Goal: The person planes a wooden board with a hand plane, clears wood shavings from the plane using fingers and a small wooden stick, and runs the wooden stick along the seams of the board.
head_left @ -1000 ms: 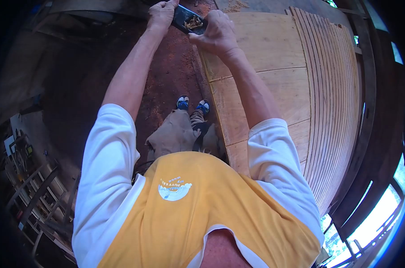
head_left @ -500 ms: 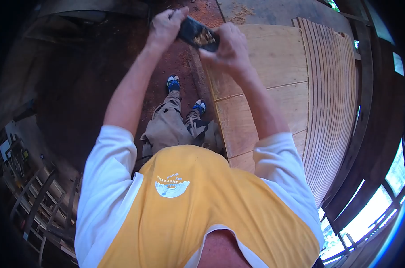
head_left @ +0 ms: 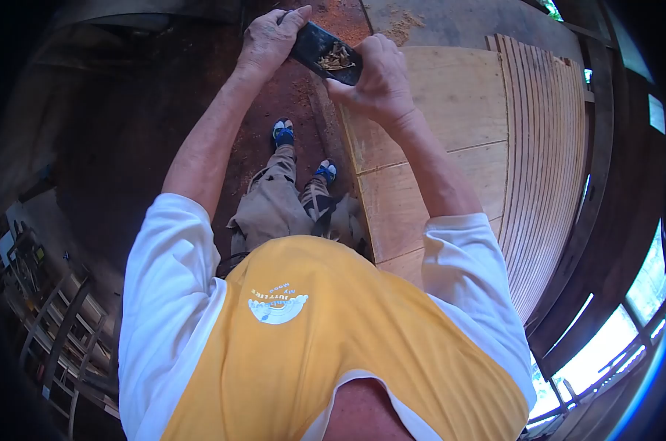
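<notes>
My yellow shirt (head_left: 311, 309) is closest to me, and both my arms reach out past it. My right hand (head_left: 380, 81) is the nearer one, and it is closed around the near right end of a dark box (head_left: 311, 45), with my thumb along the side that faces me. The box sits up in front of me, right between my two hands. Its long way goes on a slant, from my right hand out and over to the left. Some pale wood curls (head_left: 336, 57) lie in it, nearer to my right hand than to my left. My left hand (head_left: 267, 45) is a bit farther out, with its fingers curled on the other end. Lower down, a flat wood board (head_left: 436, 95) is under my right arm, and next to it thin wood strips (head_left: 542, 147) lie side by side. Farthest down are my shoes (head_left: 282, 134) on the reddish floor (head_left: 292, 95)
</notes>
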Tool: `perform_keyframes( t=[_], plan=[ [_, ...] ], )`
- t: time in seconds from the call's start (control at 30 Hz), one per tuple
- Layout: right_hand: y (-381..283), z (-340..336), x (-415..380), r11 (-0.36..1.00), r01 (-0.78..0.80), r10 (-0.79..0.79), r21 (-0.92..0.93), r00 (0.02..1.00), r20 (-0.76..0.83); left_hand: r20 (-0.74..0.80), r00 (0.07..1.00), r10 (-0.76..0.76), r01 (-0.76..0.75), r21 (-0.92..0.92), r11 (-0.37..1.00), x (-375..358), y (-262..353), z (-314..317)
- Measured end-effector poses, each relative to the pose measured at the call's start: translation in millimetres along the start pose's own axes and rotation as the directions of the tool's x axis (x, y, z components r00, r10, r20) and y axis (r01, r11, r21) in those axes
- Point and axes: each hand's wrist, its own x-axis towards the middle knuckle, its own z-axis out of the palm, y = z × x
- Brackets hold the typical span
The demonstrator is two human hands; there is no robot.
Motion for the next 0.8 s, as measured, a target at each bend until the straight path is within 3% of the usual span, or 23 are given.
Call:
perform_keyframes(
  t=[0.1,0.13,0.2,0.3,0.37,0.43,0.53,0.57,0.6,0.67,0.7,0.77,0.8],
  plan=[
    [-2.9,-0.5,-10.3,0.999,0.048,-0.048,0.009,0.998,0.041,0.049,0.999,-0.006,0.008,-0.035,0.999,-28.2,-2.0,-6.1],
    [-7.4,-13.4,-36.8,0.998,0.058,-0.057,-0.01,0.994,0.088,0.15,0.971,-0.186,0.206,-0.128,0.97,-59.2,14.7,-6.8],
    [-14.0,-31.5,-65.1,0.997,0.073,-0.07,-0.014,0.984,0.164,0.227,0.95,-0.216,0.259,-0.176,0.95,-100.9,8.7,2.3],
    [-16.5,-30.8,-68.4,0.999,0.053,-0.053,0.004,0.98,0.194,0.13,0.977,-0.169,0.191,-0.184,0.964,-98.5,3.2,9.9],
    [-10.0,-14.6,-22.2,0.998,0.025,-0.018,-0.051,0.99,0.138,0.03,1.0,0.01,-0.007,-0.087,0.996,-41.5,-19.1,6.2],
    [-2.2,0.8,21.8,0.998,0.009,-0.006,-0.061,0.999,0.049,0.012,0.999,0.046,-0.045,-0.027,0.999,16.9,-12.5,-9.9],
    [-0.1,3.4,30.4,0.998,0.019,-0.018,-0.053,1.0,0.012,0.035,0.999,-0.01,0.013,-0.098,0.995,26.9,-13.1,-14.1],
    [-0.5,0.3,22.4,0.998,0.046,-0.044,-0.043,0.998,0.033,-0.013,0.982,0.186,-0.186,0.016,0.982,12.9,-23.5,-10.9],
    [-3.6,-7.0,-0.8,0.997,0.066,-0.064,-0.032,0.996,0.061,0.088,0.989,-0.117,0.126,-0.105,0.986,-24.4,5.4,-12.7],
    [-11.8,-19.8,-38.4,0.997,0.074,-0.073,-0.006,0.989,0.126,0.117,0.985,-0.127,0.143,-0.139,0.98,-68.9,-3.4,-1.5],
    [-17.7,-25.4,-53.6,0.998,0.06,-0.061,0.009,0.986,0.157,0.136,0.966,-0.218,0.243,-0.206,0.948,-87.0,6.5,1.2],
    [-15.6,-21.4,-44.3,0.998,0.067,-0.067,0.006,0.984,0.162,0.108,0.968,-0.224,0.237,-0.123,0.964,-80.9,9.6,-1.6],
    [-13.5,-16.9,-29.6,0.998,0.06,-0.057,-0.016,0.988,0.144,0.045,0.995,-0.084,0.088,-0.091,0.992,-64.7,-1.6,-0.8]
  ],
)
